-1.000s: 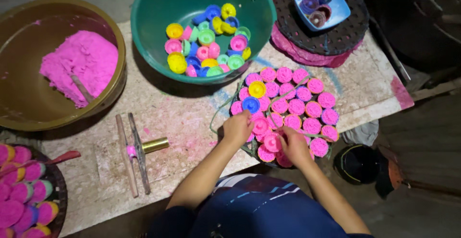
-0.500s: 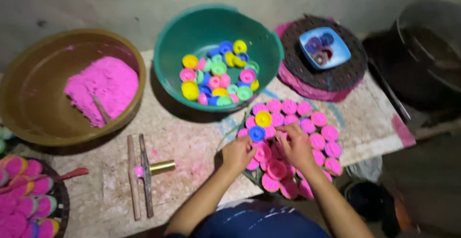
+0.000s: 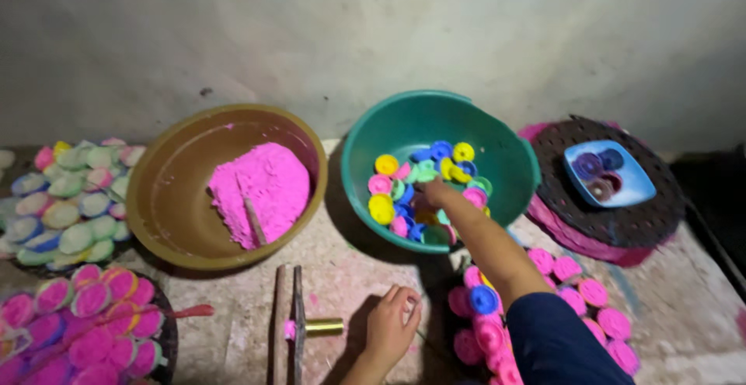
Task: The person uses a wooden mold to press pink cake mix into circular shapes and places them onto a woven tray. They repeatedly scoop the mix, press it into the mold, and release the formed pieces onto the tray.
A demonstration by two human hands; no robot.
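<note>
Head view: right hand [image 3: 433, 195] is down in the green basin [image 3: 365, 132] at 12 o'clock, fingers curled among the coloured caps [image 3: 423, 187], but I cannot tell if one is gripped. Step looks like picking a cap; next calls for a clean pinch and lift. Left hand [image 3: 391, 327], loosely open, rests at 6 o'clock beside the brass tube [image 3: 323, 327], pink powder bowl [image 3: 167, 198] at 10.

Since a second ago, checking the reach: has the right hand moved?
Yes. The right hand left the pink caps and went forward into the green bowl.
</note>
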